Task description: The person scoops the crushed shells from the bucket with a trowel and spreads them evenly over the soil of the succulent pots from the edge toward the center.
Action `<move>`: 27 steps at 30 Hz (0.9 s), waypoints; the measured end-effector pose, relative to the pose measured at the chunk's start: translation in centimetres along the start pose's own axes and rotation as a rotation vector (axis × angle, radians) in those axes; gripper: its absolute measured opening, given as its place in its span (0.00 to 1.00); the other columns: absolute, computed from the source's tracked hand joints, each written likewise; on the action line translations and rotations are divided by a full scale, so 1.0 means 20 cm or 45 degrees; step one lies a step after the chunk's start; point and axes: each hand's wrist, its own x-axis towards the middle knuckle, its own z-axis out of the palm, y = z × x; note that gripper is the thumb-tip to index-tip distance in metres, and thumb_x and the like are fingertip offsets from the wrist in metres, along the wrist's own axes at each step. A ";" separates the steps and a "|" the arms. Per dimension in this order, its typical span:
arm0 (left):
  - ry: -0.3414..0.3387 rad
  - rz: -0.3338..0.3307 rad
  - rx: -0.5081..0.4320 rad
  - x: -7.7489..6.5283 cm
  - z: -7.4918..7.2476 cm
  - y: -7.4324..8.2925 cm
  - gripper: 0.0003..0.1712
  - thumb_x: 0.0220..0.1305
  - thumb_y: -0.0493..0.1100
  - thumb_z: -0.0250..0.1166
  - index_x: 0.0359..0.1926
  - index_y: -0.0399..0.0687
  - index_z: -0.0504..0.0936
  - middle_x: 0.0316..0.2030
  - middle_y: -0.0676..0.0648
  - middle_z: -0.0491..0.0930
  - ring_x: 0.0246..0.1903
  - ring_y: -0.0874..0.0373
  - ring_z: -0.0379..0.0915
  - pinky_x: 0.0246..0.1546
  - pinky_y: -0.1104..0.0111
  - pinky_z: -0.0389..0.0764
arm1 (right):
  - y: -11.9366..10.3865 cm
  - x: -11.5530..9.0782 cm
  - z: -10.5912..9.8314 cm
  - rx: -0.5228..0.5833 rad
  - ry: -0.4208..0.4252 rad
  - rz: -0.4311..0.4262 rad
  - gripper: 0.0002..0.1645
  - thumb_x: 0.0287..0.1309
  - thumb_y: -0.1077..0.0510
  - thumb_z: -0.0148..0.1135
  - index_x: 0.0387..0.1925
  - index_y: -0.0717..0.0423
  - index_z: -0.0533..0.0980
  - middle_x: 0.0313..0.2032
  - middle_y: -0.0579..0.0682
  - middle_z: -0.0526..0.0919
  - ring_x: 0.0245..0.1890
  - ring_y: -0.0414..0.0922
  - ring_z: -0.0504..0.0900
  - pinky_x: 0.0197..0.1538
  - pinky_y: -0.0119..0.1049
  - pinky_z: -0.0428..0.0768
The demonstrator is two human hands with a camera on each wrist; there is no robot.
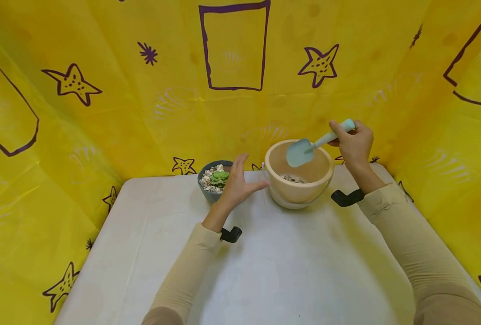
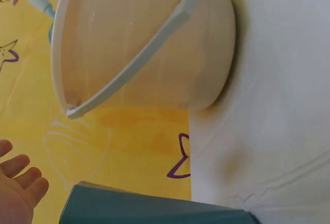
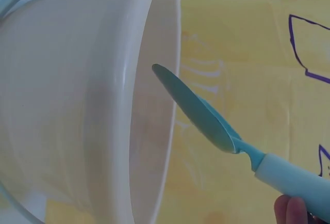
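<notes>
My right hand (image 1: pixel 355 143) grips the pale blue handle of a small trowel (image 1: pixel 300 153). The trowel's blade hangs over the mouth of a cream bucket (image 1: pixel 293 197), tilted down to the left; in the right wrist view the trowel (image 3: pixel 198 108) lies across the rim. Small pebbles (image 1: pixel 292 179) cover part of the bucket's floor. Between bucket and pot, my left hand (image 1: pixel 238 185) is spread with the thumb out toward the bucket. Just left of it stands a dark grey-blue pot (image 1: pixel 210 197) with a green succulent (image 1: pixel 219 177) and pale stones, partly hidden by that hand.
A white-covered table (image 1: pixel 289 266) carries the bucket and pot near its back edge. The bucket's handle (image 2: pixel 139 61) hangs down along its side. Yellow patterned sheeting (image 1: pixel 163 113) rises right behind and at both sides of the table.
</notes>
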 end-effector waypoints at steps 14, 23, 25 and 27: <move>-0.082 0.013 -0.124 0.02 0.10 0.02 0.76 0.33 0.88 0.59 0.77 0.50 0.48 0.76 0.41 0.48 0.74 0.40 0.48 0.67 0.40 0.60 | 0.02 0.00 -0.01 -0.238 -0.053 -0.028 0.15 0.55 0.51 0.71 0.29 0.56 0.74 0.20 0.40 0.77 0.20 0.30 0.83 0.27 0.24 0.81; -0.116 0.010 -0.089 0.02 0.16 0.03 0.65 0.46 0.67 0.74 0.76 0.49 0.49 0.75 0.40 0.48 0.74 0.43 0.48 0.69 0.44 0.59 | 0.04 -0.01 -0.01 -0.352 -0.083 -0.052 0.18 0.55 0.49 0.70 0.30 0.57 0.73 0.19 0.38 0.76 0.18 0.28 0.81 0.26 0.23 0.81; -0.123 0.002 -0.079 0.02 0.17 0.04 0.65 0.46 0.67 0.74 0.77 0.50 0.48 0.75 0.40 0.47 0.74 0.44 0.49 0.70 0.45 0.60 | 0.04 -0.01 -0.01 -0.380 -0.098 -0.051 0.18 0.56 0.48 0.69 0.30 0.57 0.73 0.19 0.38 0.76 0.18 0.28 0.81 0.26 0.22 0.81; -0.129 -0.008 -0.068 0.02 0.18 0.04 0.65 0.47 0.65 0.74 0.77 0.51 0.47 0.75 0.40 0.47 0.74 0.43 0.50 0.69 0.46 0.61 | 0.05 -0.01 -0.01 -0.411 -0.117 -0.046 0.18 0.57 0.48 0.68 0.30 0.56 0.72 0.19 0.38 0.76 0.18 0.29 0.81 0.25 0.22 0.80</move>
